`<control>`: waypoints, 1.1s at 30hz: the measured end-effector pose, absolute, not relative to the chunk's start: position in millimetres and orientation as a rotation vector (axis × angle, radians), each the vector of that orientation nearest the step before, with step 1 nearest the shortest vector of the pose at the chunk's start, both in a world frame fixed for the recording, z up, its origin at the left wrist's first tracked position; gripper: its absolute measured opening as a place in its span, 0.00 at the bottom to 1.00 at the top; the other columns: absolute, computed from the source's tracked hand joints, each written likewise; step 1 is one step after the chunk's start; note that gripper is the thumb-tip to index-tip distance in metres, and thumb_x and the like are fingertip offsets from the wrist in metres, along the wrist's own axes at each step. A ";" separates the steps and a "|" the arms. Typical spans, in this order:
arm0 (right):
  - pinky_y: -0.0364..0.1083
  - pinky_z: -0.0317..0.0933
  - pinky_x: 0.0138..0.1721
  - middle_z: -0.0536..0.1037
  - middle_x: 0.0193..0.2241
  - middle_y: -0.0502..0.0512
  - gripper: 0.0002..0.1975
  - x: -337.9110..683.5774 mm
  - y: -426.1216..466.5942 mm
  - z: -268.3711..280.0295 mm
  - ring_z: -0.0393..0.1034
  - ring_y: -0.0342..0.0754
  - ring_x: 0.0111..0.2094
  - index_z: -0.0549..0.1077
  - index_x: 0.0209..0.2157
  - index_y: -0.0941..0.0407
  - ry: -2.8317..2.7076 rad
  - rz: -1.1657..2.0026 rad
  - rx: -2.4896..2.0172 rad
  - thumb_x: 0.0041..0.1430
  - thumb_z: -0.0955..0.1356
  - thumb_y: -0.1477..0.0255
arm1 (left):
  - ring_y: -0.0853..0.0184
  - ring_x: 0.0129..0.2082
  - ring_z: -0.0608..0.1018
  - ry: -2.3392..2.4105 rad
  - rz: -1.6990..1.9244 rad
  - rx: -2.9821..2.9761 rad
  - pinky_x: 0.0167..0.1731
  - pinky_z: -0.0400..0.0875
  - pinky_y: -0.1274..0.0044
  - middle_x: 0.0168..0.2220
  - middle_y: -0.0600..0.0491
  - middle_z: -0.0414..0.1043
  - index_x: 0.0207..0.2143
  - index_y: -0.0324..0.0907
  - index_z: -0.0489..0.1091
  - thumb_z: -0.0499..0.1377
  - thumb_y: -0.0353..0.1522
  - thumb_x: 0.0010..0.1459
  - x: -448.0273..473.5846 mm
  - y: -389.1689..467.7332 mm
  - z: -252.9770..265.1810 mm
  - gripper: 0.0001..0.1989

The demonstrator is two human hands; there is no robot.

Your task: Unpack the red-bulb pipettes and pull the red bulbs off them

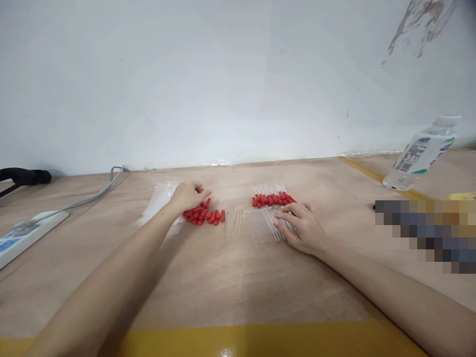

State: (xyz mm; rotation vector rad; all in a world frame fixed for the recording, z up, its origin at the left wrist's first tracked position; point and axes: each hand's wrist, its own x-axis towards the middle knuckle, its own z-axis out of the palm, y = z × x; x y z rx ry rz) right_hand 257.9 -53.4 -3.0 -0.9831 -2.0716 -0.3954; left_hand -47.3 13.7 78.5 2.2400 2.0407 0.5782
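Note:
My left hand is just above the left pile of red rubber bulbs, fingers partly bent and apart; I make out nothing held in it. Over a row of thin clear tubes is my right hand, open, with thumb and fingertips apart at the row's right end. Behind that row lie more red bulbs side by side, with clear tubes pointing away from them towards the wall. Several separate tubes lie between the left pile and the row.
A clear plastic bag lies partly behind my left forearm. At the left are a white power strip, a grey cable and a black object. A labelled bottle leans at the right, near a pixelated area. A wall closes off the back.

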 end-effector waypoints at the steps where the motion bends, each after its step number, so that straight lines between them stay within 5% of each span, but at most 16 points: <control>1: 0.47 0.52 0.38 0.72 0.32 0.55 0.10 258.3 -53.2 -3.3 0.64 0.44 0.32 0.74 0.34 0.55 -2.069 -0.397 -0.978 0.56 0.63 0.66 | 0.66 0.27 0.72 1.978 0.534 2.253 0.27 0.62 0.78 0.24 0.54 0.70 0.21 0.42 0.67 0.53 0.44 0.47 -37.3 19.0 76.7 0.15; 6: 0.47 0.51 0.38 0.71 0.33 0.54 0.10 260.4 -51.5 -4.4 0.63 0.43 0.30 0.74 0.34 0.55 -2.056 -0.390 -0.982 0.56 0.63 0.67 | 0.69 0.27 0.72 1.729 0.427 2.254 0.27 0.62 0.80 0.28 0.54 0.72 0.27 0.42 0.70 0.59 0.38 0.42 21.6 44.5 59.6 0.10; 18: 0.47 0.51 0.38 0.72 0.32 0.54 0.11 260.6 -51.6 -2.7 0.63 0.42 0.30 0.74 0.31 0.55 -2.044 -0.393 -0.991 0.57 0.62 0.68 | 0.75 0.16 0.62 1.551 0.321 1.975 0.18 0.57 0.82 0.15 0.60 0.61 0.21 0.39 0.68 0.65 0.45 0.33 68.6 64.3 42.6 0.19; 27: 0.47 0.51 0.38 0.72 0.32 0.55 0.10 259.8 -51.2 -3.1 0.63 0.43 0.30 0.74 0.31 0.55 -2.039 -0.398 -0.990 0.57 0.62 0.68 | 0.73 0.20 0.70 1.626 0.296 1.795 0.23 0.63 0.81 0.21 0.53 0.70 0.22 0.37 0.69 0.59 0.34 0.44 67.2 68.7 44.1 0.07; 33: 0.47 0.51 0.39 0.72 0.32 0.54 0.10 259.9 -50.7 -3.9 0.63 0.42 0.30 0.74 0.31 0.55 -2.046 -0.407 -0.987 0.57 0.62 0.69 | 0.67 0.22 0.72 1.740 0.310 1.808 0.24 0.64 0.78 0.22 0.49 0.71 0.20 0.37 0.67 0.55 0.43 0.47 68.5 58.6 46.8 0.17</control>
